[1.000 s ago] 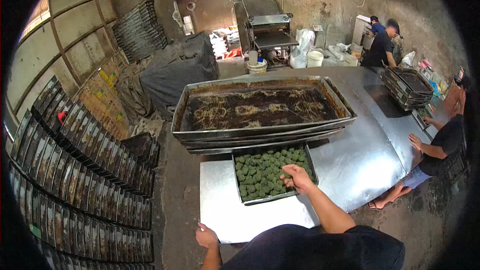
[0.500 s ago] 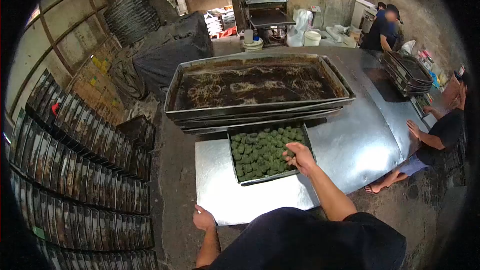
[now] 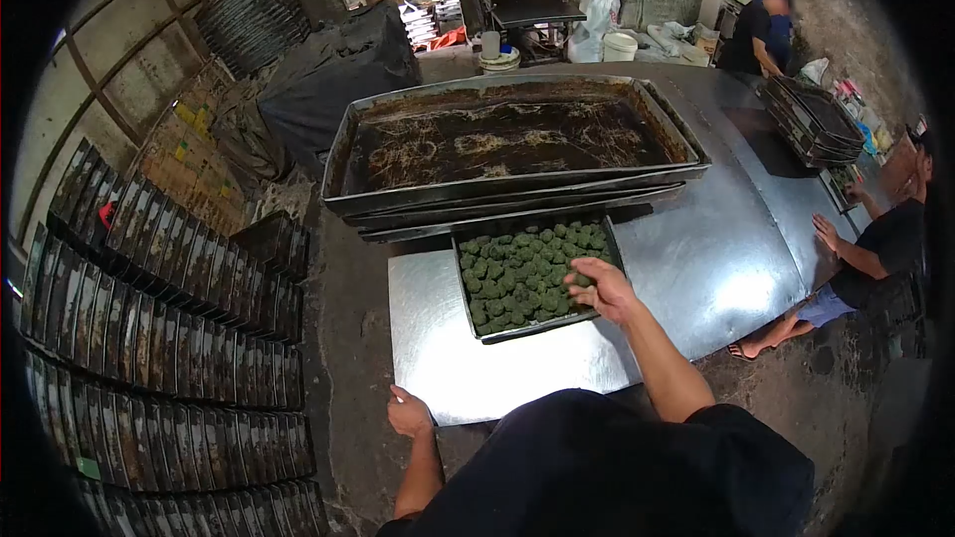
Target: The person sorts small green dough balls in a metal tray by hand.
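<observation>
A rectangular metal tray (image 3: 538, 329) holds many lumpy dark-green balls (image 3: 512, 278), set close together. Over the tray's right side is my right hand (image 3: 605, 290), palm turned left. Its fingers are loosely bent and apart above the balls, and I see no ball lifted in them. My left hand (image 3: 409, 414) grips the near left corner of the shiny metal table (image 3: 468, 378), its thumb on the edge and its other fingers partly hidden.
A stack of large blackened baking trays (image 3: 517, 174) stands behind the green balls. Racks of upright trays (image 3: 169, 338) fill the left. One co-worker (image 3: 761, 35) stands at the far right near stacked trays (image 3: 811, 124); another co-worker (image 3: 875, 249) sits at the right edge.
The view has shifted slightly, so the table and trays sit higher in it. My right hand stays over the tray with its fingers a little more spread. My left hand keeps to the corner.
</observation>
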The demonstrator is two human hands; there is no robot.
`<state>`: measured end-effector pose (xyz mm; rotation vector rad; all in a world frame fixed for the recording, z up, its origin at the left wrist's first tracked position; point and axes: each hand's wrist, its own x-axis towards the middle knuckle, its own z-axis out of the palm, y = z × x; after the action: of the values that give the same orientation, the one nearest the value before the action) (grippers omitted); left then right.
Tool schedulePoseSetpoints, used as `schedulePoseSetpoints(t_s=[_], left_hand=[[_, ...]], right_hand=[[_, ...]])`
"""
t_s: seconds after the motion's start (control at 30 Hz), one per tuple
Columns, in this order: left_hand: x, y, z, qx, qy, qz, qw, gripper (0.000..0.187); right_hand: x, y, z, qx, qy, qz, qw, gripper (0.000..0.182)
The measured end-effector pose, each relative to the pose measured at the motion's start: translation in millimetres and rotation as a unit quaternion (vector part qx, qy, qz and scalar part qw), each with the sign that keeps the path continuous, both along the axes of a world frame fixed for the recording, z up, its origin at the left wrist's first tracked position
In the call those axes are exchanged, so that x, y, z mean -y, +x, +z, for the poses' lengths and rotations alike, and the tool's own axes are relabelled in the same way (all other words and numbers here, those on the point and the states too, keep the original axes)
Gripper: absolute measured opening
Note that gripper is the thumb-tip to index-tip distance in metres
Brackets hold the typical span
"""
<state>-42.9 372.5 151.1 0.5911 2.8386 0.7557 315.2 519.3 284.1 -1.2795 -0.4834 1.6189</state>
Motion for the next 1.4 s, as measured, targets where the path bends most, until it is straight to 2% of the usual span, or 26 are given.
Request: schedulePoseSetpoints(t_s=[0.03,0.07,0.13,0.17,0.2,0.27,0.33,0.37,0.43,0.47,0.53,0.6,0.67,0.7,0.77,0.9,0.97,1.1,1.17,1.2,1.23,1.27,1.3,1.33,1.37,1.4], left_hand=[[0,0,-1,-0.006,-0.001,0.002,1.0,0.057],[-1,0,-2,-0.012,-0.001,0.003,1.0,0.057],[-1,1,-2,-0.018,0.0,0.003,1.0,0.058],[0,1,-2,-0.024,0.003,0.003,1.0,0.058],[0,-1,-4,-0.026,0.001,0.003,1.0,0.058],[-1,-3,-9,-0.013,-0.008,0.009,1.0,0.059],[-3,-5,-14,-0.024,-0.016,0.009,1.0,0.059],[-2,-4,-14,-0.032,-0.016,0.017,0.999,0.06],[-2,1,-7,-0.024,-0.019,0.011,0.999,0.06],[-1,1,-3,-0.015,-0.017,0.011,1.0,0.06],[-2,-2,-5,-0.012,-0.017,0.011,1.0,0.06],[-1,-3,-8,-0.004,-0.015,0.011,1.0,0.059],[-1,-4,-9,-0.008,-0.012,-0.001,1.0,0.058],[-2,-4,-9,-0.006,-0.006,0.001,1.0,0.058],[0,-4,-9,-0.009,0.007,-0.004,1.0,0.061],[1,-5,-9,-0.02,0.004,-0.017,1.0,0.06],[1,-4,-9,-0.02,-0.007,-0.011,1.0,0.058],[-1,-5,-11,-0.01,-0.003,-0.002,1.0,0.057],[1,-5,-11,-0.018,0.006,-0.012,1.0,0.055],[0,1,14,0.039,-0.023,-0.011,0.999,0.055],[4,-4,2,0.007,0.02,-0.045,0.999,0.05],[8,-18,-29,-0.101,0.076,-0.114,0.985,0.042],[2,-18,-22,-0.164,0.097,-0.137,0.972,0.042],[-10,-11,5,-0.158,0.117,-0.176,0.965,0.046],[-31,-16,0,-0.147,0.152,-0.222,0.952,0.048],[-52,-18,-3,-0.136,0.177,-0.283,0.933,0.05]], right_hand=[[-6,22,-26,-0.044,0.016,0.054,0.997,0.027],[-7,23,-34,-0.044,0.014,0.054,0.997,0.027],[-8,25,-49,-0.064,-0.075,0.009,0.995,0.027],[-9,26,-58,-0.052,-0.073,0.062,0.994,0.027],[-13,18,-70,-0.054,-0.075,0.062,0.994,0.027],[-19,-12,-90,0.244,0.032,0.097,0.964,0.032],[-23,-38,-66,0.41,0.109,0.172,0.889,0.033],[-20,-50,-54,0.408,0.101,0.17,0.891,0.033],[-20,-68,-28,0.342,0.192,0.163,0.906,0.03],[-23,-63,-21,0.339,0.194,0.166,0.905,0.03],[-29,-33,-16,0.509,0.298,0.136,0.796,0.025],[-36,13,-46,0.705,0.249,0.201,0.633,0.025],[-34,50,-89,0.789,0.117,0.283,0.532,0.02],[-29,51,-89,0.792,0.122,0.28,0.529,0.02],[-23,54,-89,0.826,0.141,0.285,0.465,0.019],[-27,56,-92,0.807,0.13,0.32,0.479,0.025],[-33,55,-100,0.833,0.135,0.352,0.405,0.021],[-47,69,-133,0.828,0.183,0.355,0.394,0.022],[-42,64,-116,0.802,0.139,0.307,0.494,0.02],[-36,62,-95,0.802,0.168,0.297,0.491,0.021],[-31,61,-74,0.799,0.198,0.293,0.486,0.023],[-27,62,-69,0.689,0.208,0.23,0.655,0.026],[-26,64,-69,0.55,0.196,0.153,0.798,0.03],[-33,73,-74,0.348,0.117,0.142,0.919,0.032],[-37,80,-79,0.129,0.021,0.114,0.985,0.035],[-28,62,-65,-0.012,-0.019,0.034,0.999,0.035]])
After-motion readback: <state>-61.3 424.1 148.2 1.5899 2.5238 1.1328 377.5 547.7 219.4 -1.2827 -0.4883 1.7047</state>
